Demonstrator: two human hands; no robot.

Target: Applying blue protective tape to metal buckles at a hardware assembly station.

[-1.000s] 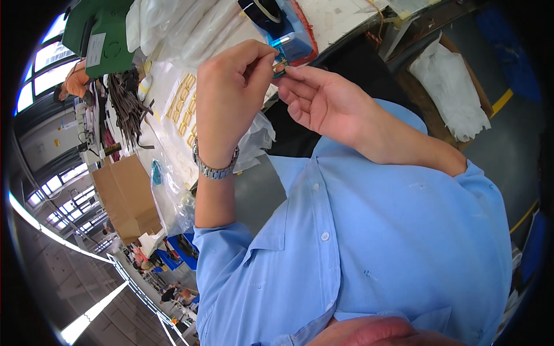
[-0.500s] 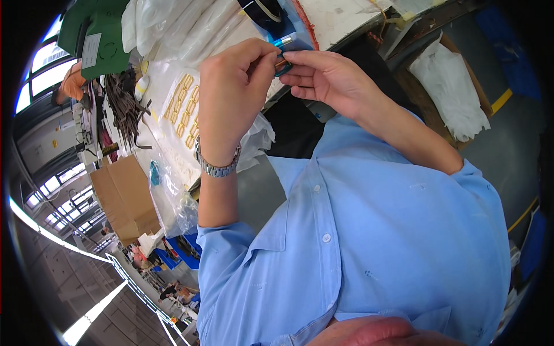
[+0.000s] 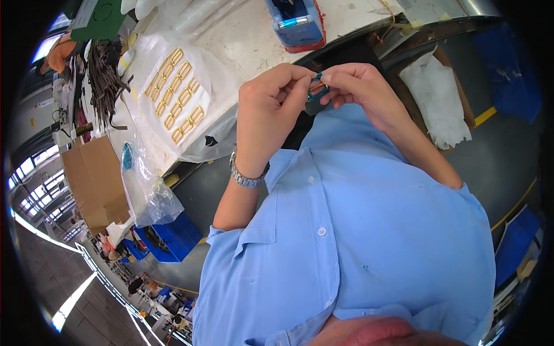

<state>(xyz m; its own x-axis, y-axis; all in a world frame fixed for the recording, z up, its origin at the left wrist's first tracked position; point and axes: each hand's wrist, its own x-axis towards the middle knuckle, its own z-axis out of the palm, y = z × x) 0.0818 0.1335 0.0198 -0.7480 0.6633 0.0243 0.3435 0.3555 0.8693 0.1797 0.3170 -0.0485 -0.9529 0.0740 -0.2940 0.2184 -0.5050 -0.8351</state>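
Close in front of my chest, just off the table's edge, both hands meet at a small teal-and-gold piece point(image 3: 317, 89), which looks like a buckle with teal film on it. My left hand point(image 3: 276, 102), a metal watch on its wrist, pinches the piece between thumb and forefinger. From the other side, my right hand point(image 3: 362, 86) has its thumb and fingertips closed on it. Fingers hide part of the piece. To the left, several gold slide buckles point(image 3: 173, 95) lie in rows on a white sheet point(image 3: 151, 52) on the table.
A blue holder point(image 3: 303, 36) with a shiny cylinder stands on the white table point(image 3: 242, 43). Dark strips point(image 3: 104, 86) hang at the left, near a cardboard box point(image 3: 95, 181) and clear plastic bag point(image 3: 153, 199). Blue bins point(image 3: 173, 236) stand below; another box holds white material point(image 3: 435, 98).
My hands have drawn back from beside the blue holder toward my body, still pinching the teal-and-gold piece. The view has shifted, showing more of the gold buckles.
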